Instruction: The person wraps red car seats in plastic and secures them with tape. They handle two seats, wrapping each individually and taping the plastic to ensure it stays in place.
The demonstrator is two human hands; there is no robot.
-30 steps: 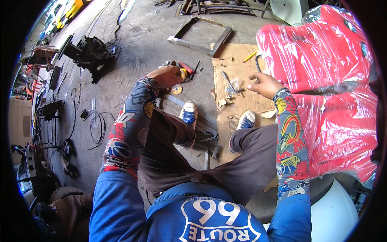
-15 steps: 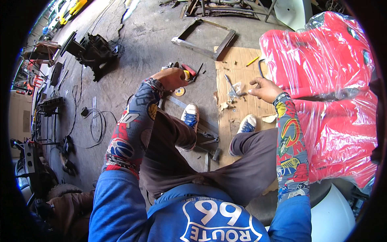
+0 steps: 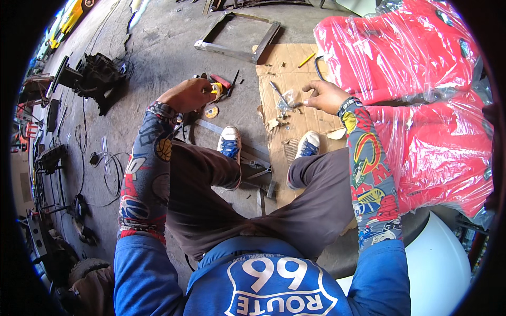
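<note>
My left hand is above the concrete floor with its fingers curled in. Whatever is in its fingers, if anything, is hidden. Just past its fingertips lies a small yellow object, beside a red-handled tool with a dark end. A round yellowish disc rests below them. My right hand hovers over the cardboard sheet, thumb and fingers apart and nothing visible between them. Close to it on the cardboard are a thin metal tool, a clear plastic bag and several small bolts.
Red seats wrapped in clear plastic fill the right side. A rectangular metal frame lies ahead, near a yellow pencil-like stick. A dark engine-like part and a looped cable are at left. A hammer lies between my feet.
The whole view has shifted, so the scene sits further left and higher. My left hand has drawn slightly left, away from the yellow object. My right hand stays over the cardboard.
</note>
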